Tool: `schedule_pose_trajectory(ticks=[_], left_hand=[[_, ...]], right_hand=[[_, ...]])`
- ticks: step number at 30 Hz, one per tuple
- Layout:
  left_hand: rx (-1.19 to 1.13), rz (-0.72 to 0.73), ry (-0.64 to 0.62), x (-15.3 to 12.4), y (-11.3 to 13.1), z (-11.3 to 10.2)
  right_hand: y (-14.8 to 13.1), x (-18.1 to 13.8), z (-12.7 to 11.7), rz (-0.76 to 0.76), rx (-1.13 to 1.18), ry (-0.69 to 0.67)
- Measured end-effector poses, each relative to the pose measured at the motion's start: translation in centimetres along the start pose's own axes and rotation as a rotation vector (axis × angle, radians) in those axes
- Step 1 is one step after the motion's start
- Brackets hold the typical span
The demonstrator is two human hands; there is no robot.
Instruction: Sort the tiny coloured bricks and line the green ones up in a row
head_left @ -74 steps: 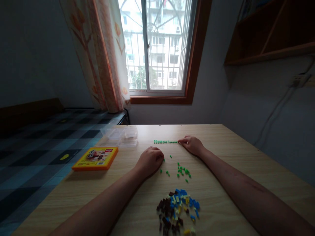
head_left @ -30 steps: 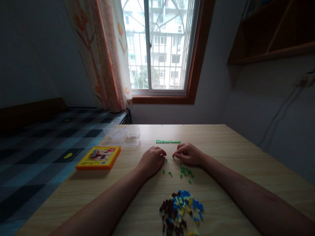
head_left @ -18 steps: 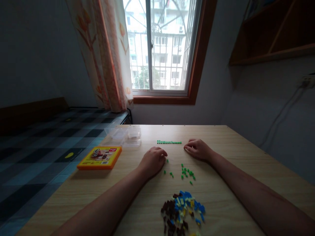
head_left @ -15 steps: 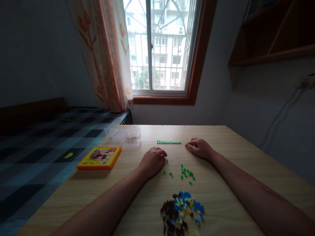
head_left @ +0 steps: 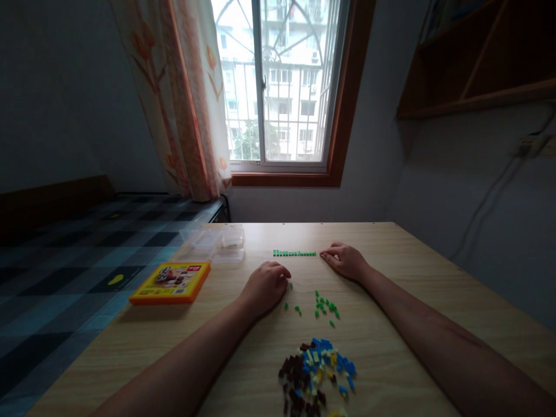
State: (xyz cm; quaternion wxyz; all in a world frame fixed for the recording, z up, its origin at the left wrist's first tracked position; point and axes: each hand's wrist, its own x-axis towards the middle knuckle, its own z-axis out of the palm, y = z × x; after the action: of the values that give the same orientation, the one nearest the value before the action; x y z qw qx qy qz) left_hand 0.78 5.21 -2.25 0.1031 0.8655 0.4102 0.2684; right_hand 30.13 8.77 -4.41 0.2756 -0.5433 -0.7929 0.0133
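Observation:
My right hand [head_left: 346,260] rests at the far part of the table, thumb and fingers pinched at the right end of a row of tiny green building bricks [head_left: 295,253]. A small green brick [head_left: 321,254] shows at its fingertips, a slight gap from the row. My left hand [head_left: 267,285] lies on the table nearer to me with its fingers curled; whatever they may hold is hidden. One loose green brick [head_left: 291,286] sits just beside its fingertips, and a few more lie below. To the right is a scattered group of green bricks [head_left: 326,305].
A pile of brown, blue, yellow and cream bricks [head_left: 317,370] lies close to me. At the left are a yellow-orange box [head_left: 170,283] and a clear plastic compartment tray [head_left: 212,243]. A bed [head_left: 130,231] adjoins the table's left side.
My right hand has come slightly left, narrowing the gap between its fingertips and the row. My left hand stays in place. The whole view has shifted a little.

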Motion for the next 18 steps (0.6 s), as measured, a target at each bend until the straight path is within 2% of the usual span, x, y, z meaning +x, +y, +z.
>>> schedule_pose_trajectory(ticks=[8,18], left_hand=[[0.01,0.003,0.0,0.09,-0.09,0.08],[0.001,0.0,-0.004,0.06,0.21,-0.17]], right_hand=[[-0.41,0.21,0.19,0.018,-0.085,-0.024],[-0.47,0.19,0.31,0.007,-0.078,-0.015]])
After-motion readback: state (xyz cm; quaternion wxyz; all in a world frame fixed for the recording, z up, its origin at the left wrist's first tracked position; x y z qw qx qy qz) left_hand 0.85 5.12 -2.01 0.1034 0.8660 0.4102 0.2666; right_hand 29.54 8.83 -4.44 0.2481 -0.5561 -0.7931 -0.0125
